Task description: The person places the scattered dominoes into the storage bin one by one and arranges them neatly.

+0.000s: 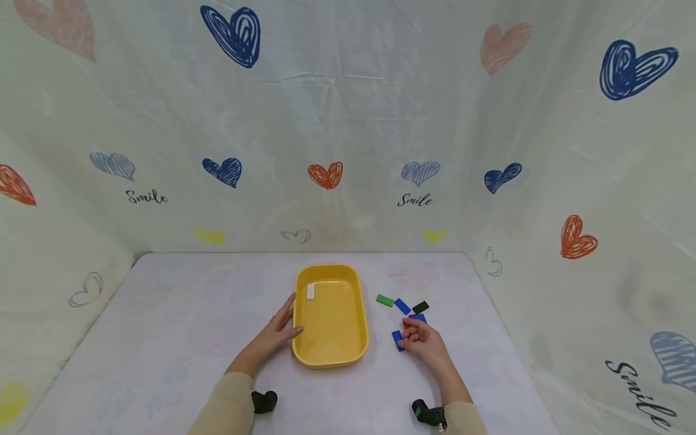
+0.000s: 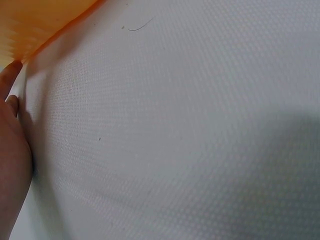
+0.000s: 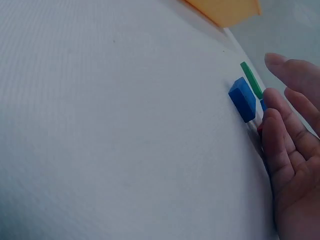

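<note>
A yellow tray (image 1: 334, 329) lies on the table with one white block (image 1: 310, 291) inside, near its upper left. My left hand (image 1: 270, 340) holds the tray's left side, thumb over the rim and fingers along the outer wall. In the left wrist view a fingertip (image 2: 15, 67) meets that wall. My right hand (image 1: 426, 344) hovers low over small blocks, fingers loosely bent and thumb apart from them. A red block (image 1: 405, 324) shows partly at its fingertips. Close by are a blue block (image 3: 243, 100) and another blue block (image 1: 418, 317), partly covered by the hand.
Beyond the right hand lie a green block (image 1: 385, 300), a blue block (image 1: 402, 306) and a black block (image 1: 421, 307). The white table (image 1: 179, 314) ends at a hanging cloth (image 1: 370, 121) printed with hearts, which also runs along both sides.
</note>
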